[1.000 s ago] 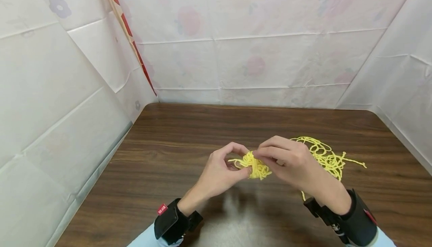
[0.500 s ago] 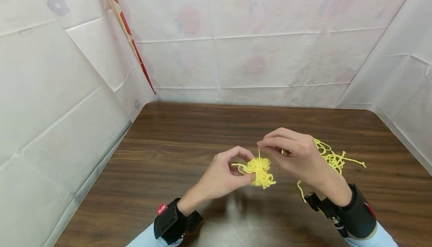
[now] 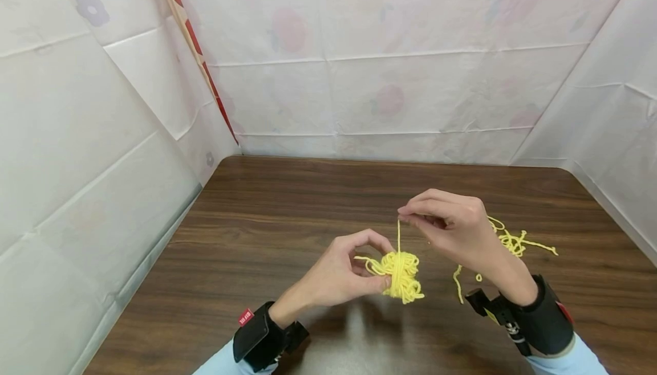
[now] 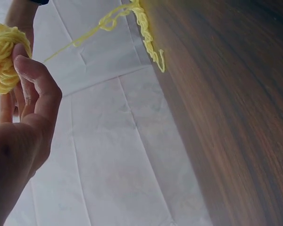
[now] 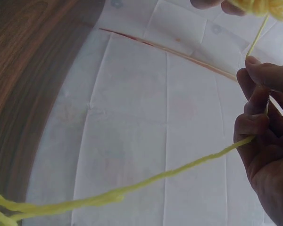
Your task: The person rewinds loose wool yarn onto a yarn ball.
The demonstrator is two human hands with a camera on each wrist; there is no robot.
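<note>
The yarn ball (image 3: 401,272), a small loose bundle of yellow wool, hangs above the brown tabletop (image 3: 287,204), held off the wood by the left hand (image 3: 339,272), whose thumb and curled fingers pinch the ball's left side. Directly above the ball, the right hand (image 3: 451,227) pinches a single yarn strand (image 3: 398,235) between thumb and forefinger, and that strand runs straight down into the ball's top. To the right of the ball, beyond the right hand, a loose yarn tangle (image 3: 513,242) lies on the tabletop, with a short end trailing down beside the right wrist. Behind the ball, white sheets (image 3: 390,78) with faint flower prints wall in the tabletop.
</note>
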